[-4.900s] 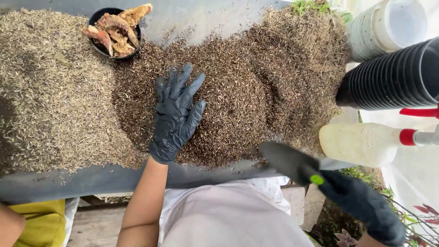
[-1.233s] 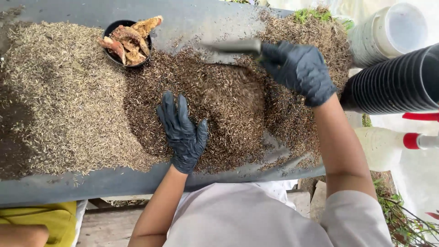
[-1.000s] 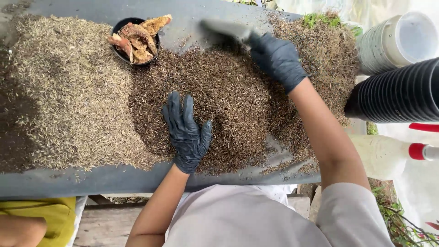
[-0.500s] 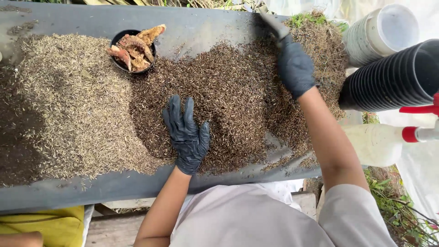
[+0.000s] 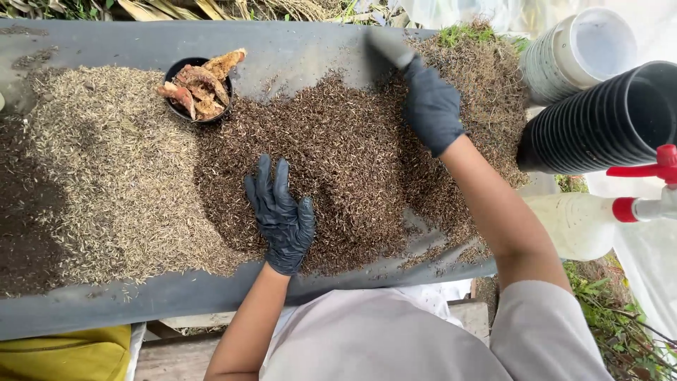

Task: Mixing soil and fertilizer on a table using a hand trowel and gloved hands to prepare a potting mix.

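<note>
Seen from above, a dark brown heap of fine, husk-like potting mix (image 5: 352, 162) lies spread across the middle of a grey sheet (image 5: 296, 49), beside a paler, straw-coloured heap (image 5: 120, 176) on its left. The left hand (image 5: 281, 215), in a black glove, rests flat and unclenched on the brown heap. The gloved right hand (image 5: 431, 106) is clenched around a blurred trowel (image 5: 386, 46) at the heap's far edge. A small black pot of bark pieces (image 5: 197, 88) sits nearby.
</note>
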